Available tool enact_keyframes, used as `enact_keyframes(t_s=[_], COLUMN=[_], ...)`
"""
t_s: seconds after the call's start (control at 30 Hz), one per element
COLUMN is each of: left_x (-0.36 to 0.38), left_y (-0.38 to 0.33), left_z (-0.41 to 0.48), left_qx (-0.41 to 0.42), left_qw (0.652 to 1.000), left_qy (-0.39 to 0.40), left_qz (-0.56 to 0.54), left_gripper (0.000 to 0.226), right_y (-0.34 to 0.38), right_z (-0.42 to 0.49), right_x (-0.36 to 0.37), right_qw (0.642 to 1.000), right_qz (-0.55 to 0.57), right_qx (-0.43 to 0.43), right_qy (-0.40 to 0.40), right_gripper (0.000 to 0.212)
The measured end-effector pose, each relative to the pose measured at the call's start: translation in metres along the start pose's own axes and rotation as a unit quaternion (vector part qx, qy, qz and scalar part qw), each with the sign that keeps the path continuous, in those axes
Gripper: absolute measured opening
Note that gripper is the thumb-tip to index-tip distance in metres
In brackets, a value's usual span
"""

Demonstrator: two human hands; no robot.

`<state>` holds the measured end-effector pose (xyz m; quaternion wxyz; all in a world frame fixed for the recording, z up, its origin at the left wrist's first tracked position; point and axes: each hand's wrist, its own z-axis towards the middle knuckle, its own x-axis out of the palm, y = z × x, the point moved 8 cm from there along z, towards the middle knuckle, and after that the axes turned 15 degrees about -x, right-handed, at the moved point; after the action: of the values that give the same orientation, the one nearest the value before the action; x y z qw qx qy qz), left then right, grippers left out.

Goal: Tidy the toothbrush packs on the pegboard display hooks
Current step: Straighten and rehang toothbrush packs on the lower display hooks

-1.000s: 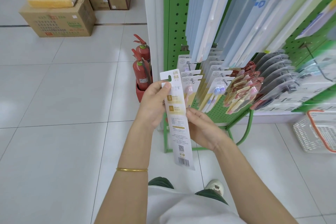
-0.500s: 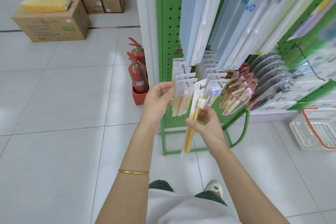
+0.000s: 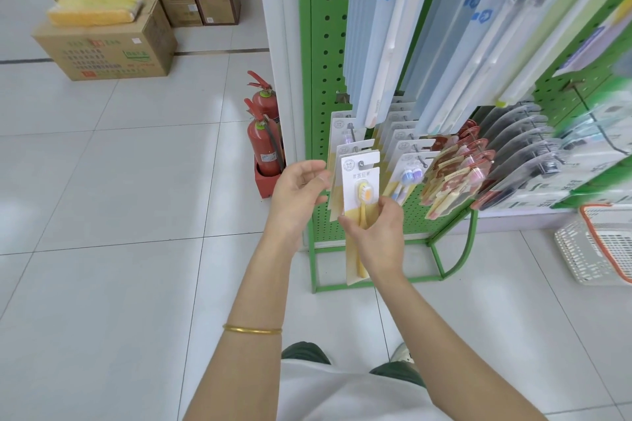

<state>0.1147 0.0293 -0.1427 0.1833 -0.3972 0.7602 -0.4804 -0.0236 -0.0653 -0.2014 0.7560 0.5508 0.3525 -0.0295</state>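
A green pegboard is filling the upper right of the frame. The right hand is pinching a pack upright, its hole sitting at the hook. The left hand, fingers loosely spread, is hovering just left.

Pale glossy floor tiles spread under even light, with stacked cardboard boxes far left and two red fire extinguishers beside a white pillar.

Right hand hides the yellow toothbrush pack's middle.
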Motion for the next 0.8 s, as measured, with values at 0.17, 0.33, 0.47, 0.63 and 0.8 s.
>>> enact_keyframes(t_s=[0.17, 0.33, 0.47, 0.63, 0.8], left_x=[-0.003, -0.004, 0.007, 0.03, 0.041], left_y=[0.0, -0.021, -0.052, -0.075, -0.082], left_z=[0.008, 0.025, 0.043, 0.068, 0.08], left_qx=[0.002, 0.062, 0.144, 0.21, 0.248], left_qw=[1.0, 0.991, 0.963, 0.918, 0.879], left_qy=[-0.016, -0.063, -0.093, -0.093, -0.097], left_qz=[0.023, 0.102, 0.21, 0.324, 0.396], left_gripper=[0.018, 0.02, 0.027, 0.033, 0.026], right_y=[0.002, 0.003, 0.003, 0.004, 0.009], right_z=[0.012, 0.022, 0.027, 0.03, 0.03], right_x=[0.01, 0.017, 0.02, 0.015, 0.006], right_qw=[0.999, 0.995, 0.993, 0.993, 0.994], right_qz=[-0.039, -0.095, -0.115, -0.106, -0.099], right_qx=[0.002, 0.009, 0.018, 0.018, 0.013], right_qy=[0.006, 0.017, 0.033, 0.046, 0.045], right_gripper=[0.073, 0.068, 0.072, 0.066, 0.052])
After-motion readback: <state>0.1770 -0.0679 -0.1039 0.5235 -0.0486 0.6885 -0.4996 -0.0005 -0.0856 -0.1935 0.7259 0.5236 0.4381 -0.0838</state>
